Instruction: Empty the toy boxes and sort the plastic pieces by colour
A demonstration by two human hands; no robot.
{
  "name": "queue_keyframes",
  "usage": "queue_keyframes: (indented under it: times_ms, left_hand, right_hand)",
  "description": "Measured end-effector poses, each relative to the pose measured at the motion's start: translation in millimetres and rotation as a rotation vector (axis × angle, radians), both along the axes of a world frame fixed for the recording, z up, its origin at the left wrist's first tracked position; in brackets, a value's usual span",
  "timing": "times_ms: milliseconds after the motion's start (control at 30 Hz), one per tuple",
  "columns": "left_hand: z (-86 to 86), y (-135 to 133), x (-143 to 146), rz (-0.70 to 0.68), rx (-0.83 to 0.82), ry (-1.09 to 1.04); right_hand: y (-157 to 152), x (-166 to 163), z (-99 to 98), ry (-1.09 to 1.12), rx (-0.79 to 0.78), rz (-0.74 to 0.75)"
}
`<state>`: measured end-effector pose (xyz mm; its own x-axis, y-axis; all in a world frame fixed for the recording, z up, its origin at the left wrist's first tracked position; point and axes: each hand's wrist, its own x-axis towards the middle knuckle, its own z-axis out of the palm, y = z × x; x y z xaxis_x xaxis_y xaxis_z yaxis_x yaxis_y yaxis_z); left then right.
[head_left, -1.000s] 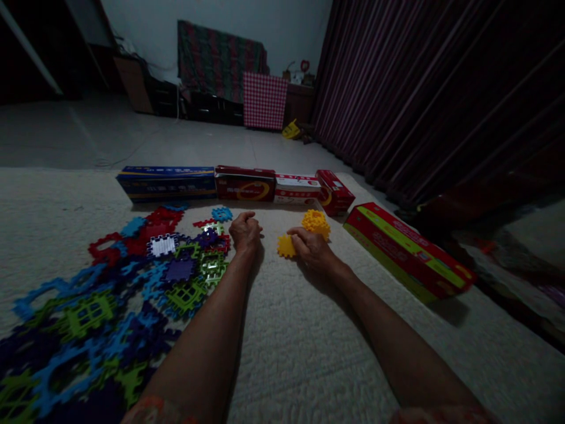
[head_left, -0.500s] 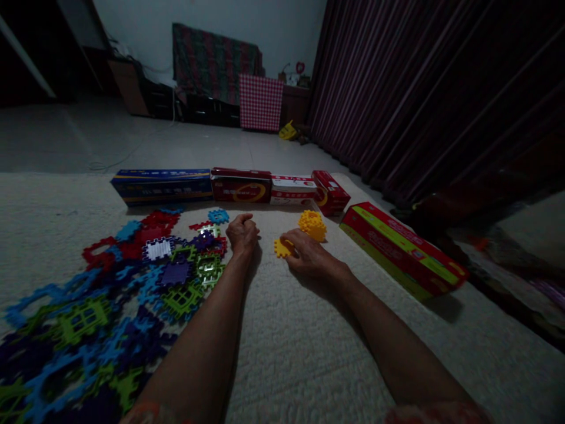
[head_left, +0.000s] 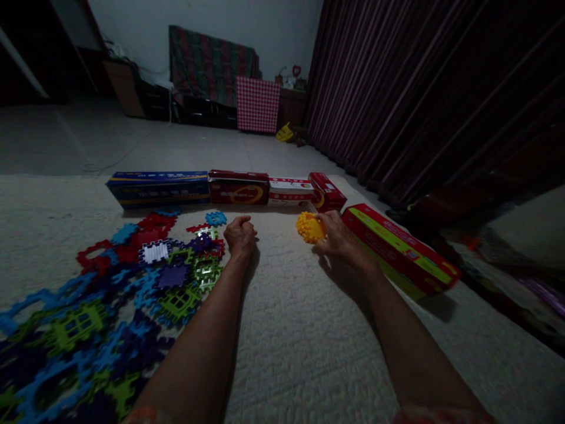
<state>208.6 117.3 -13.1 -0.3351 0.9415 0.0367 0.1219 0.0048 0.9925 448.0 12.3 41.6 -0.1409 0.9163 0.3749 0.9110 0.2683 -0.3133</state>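
Observation:
My right hand (head_left: 336, 237) curls around the right side of a small stack of yellow notched plastic building pieces (head_left: 310, 228), fingers above and thumb lower down. How many pieces it grips is hidden. My left hand (head_left: 241, 237) is closed in a loose fist on the quilted cloth, and whatever is in it, if anything, cannot be made out. Just left of that fist lie a blue round piece (head_left: 216, 218) and a spread of loose pieces, among them a green windowed piece (head_left: 180, 301), a purple square (head_left: 174, 275) and a white ribbed piece (head_left: 155, 251).
Boxes form a low wall behind the pieces: a blue box (head_left: 161, 191), a dark red box (head_left: 238, 189), a white-and-red box (head_left: 290, 191) and a red box (head_left: 327, 191). A red-and-green box (head_left: 401, 247) slants along the right. Beyond are tiled floor and a purple curtain (head_left: 397, 88).
My right hand has moved right and slightly away, from a yellow piece lying left of the stack onto the stack itself. That separate piece no longer shows. My left hand stays put.

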Motion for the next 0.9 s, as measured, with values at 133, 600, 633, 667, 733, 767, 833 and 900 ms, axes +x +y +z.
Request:
queue_keyframes:
  times_ms: [133,600,633,667,733,767,833,900]
  left_hand:
    - [0.5,-0.4,0.5,-0.003,-0.011,-0.027]
    - [-0.8,1.0,0.6,-0.004,-0.024,-0.002]
    - [-0.4,0.7,0.7,-0.01,-0.023,0.005]
    - [0.1,0.3,0.9,-0.003,-0.026,0.002]
    - [0.9,-0.2,1.2,-0.027,-0.032,0.012]
    - [1.2,-0.4,1.4,-0.027,-0.033,0.023]
    - [1.2,-0.3,1.6,-0.025,-0.038,0.039]
    - [0.3,0.2,1.7,-0.034,-0.042,0.046]
  right_hand:
    - [-1.5,-8.1,5.5,-0.091,-0.04,-0.056]
    - [-0.1,-17.1,-1.5,-0.18,0.073,-0.05]
    - [3.9,-19.8,-3.3,-0.173,0.084,-0.021]
    - [7.9,-24.2,-5.8,-0.16,0.091,0.013]
    - [13.8,-38.1,-13.1,-0.114,0.093,0.094]
    - [15.0,-46.6,-17.8,-0.081,0.09,0.133]
    - [14.4,-62.8,-28.7,-0.029,0.073,0.197]
    - [12.2,-74.3,-39.9,-0.021,0.058,0.23]
